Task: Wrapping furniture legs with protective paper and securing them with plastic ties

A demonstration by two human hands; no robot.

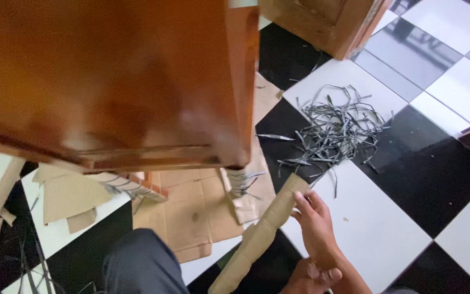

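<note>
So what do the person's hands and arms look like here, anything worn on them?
Both are bare. The upper hand shows no glove, ring or watch, and its forearm runs to the bottom edge without a sleeve. The lower hand is also ungloved, but the picture's edge cuts it off.

Two hands (314,239), one long cardboard strip (262,234), one wooden cabinet (115,81) and one heap of grey strips (335,130) are counted on the floor (387,228).

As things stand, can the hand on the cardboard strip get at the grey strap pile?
Probably yes: the hand rests on the cardboard strip, and only bare tile lies between it and the grey strap pile just ahead.
</note>
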